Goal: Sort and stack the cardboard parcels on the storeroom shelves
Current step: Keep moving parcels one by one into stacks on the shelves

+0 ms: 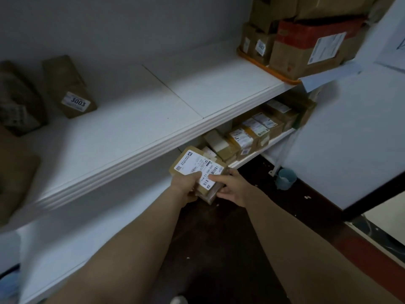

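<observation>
Far to the left of the hands, a dark parcel (17,99) and a brown parcel (68,86) sit up on the top shelf (131,128). The brown one has a white sticker that says 3003. Lower down, at the left edge, is a flat brown parcel (15,172); it is blurry.

The left hand (185,186) holds the near left side of a small parcel (192,161), with its thumb on the white label. The right hand (232,189) holds the near right side of the same parcel. Its thumb lies on the label too and its fingers curl under. The small parcel is tilted, just under the front edge of the top shelf. I cannot tell if it rests on the lower shelf (252,157).

Just past the hands to the right, a row of parcels (252,134) stands side by side on the lower shelf. Up and far to the right of the hands, an orange tray (260,63) on the top shelf holds more boxes, one a red and brown box (306,47). Near the right hand, a blue cup (286,178) sits on the dark floor (219,238), beside a big white board (350,139).
</observation>
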